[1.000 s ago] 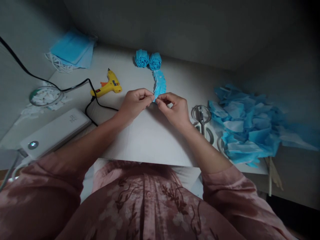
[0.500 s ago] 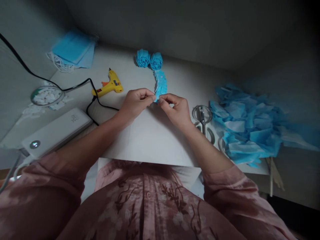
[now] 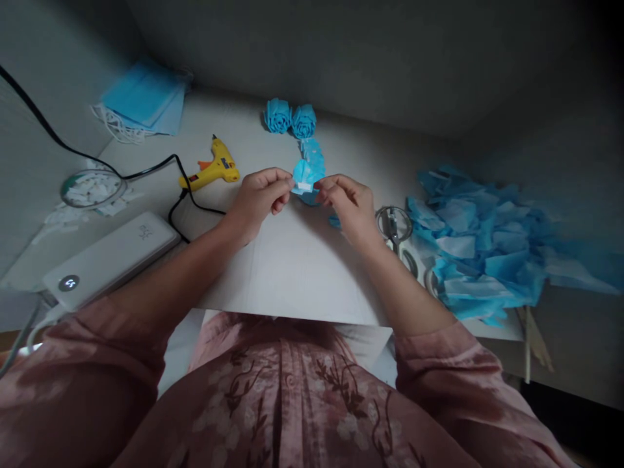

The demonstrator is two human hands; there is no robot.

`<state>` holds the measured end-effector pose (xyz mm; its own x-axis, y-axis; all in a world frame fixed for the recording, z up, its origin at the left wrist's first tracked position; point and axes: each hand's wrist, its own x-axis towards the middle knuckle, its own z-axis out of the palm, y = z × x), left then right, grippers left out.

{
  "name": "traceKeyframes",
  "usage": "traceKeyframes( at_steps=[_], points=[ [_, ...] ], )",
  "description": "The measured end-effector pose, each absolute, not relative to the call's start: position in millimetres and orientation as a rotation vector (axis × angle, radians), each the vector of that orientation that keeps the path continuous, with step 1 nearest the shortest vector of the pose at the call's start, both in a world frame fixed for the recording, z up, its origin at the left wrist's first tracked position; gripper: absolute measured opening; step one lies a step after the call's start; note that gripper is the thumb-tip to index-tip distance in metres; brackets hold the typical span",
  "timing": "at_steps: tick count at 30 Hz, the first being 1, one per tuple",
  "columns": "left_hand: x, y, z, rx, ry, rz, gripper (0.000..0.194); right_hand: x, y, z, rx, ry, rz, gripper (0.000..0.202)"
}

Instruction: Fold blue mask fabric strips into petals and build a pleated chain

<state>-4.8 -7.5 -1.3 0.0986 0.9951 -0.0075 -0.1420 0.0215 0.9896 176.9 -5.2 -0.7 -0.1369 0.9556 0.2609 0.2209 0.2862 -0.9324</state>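
The shirt [image 3: 288, 426] is pink, with pale flowers [image 3: 347, 428], thin brown leafy stems [image 3: 351, 401], 1 round button [image 3: 290, 381] in the middle, and 2 loose, slightly shiny sleeves [image 3: 453, 374]

flowers [image 3: 279, 117] behind petal row [image 3: 314, 159] | glue gun [image 3: 213, 169] left | scissors [image 3: 396, 238] right

A small, light-blue, thin fabric-like petal [image 3: 303, 171], round-topped with a whitish patch along its lower edge, is pinched at its lower left corner, partly hiding the near end of a curved row of overlapping pale-blue petals [image 3: 313, 153].
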Motion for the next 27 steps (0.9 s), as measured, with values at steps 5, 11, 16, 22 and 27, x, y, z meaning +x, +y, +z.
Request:
traceKeyframes(
  at_steps=[5,11,16,22,27],
  points=[
    [-5,-9,1,1.154,1.037,1.109,0.008,182,0,-3,-1.073,-1.545,1.082,0.03],
    [-1,-12,6,1.333,1.169,1.041,0.009,183,0,-6,-0.998,-1.661,1.168,0.039],
    [1,-9,3,1.37,1.21,1.14,0.004,183,6,-14,-0.998,-1.654,1.098,0.039],
    [2,-9,-4,1.64,1.245,1.315,0.004,182,7,-18,-1.037,-1.64,1.03,0.041],
    [3,-11,-12,1.786,1.319,1.263,0.004,180,6,-20,-0.978,-1.654,1.031,0.041]
  ],
)
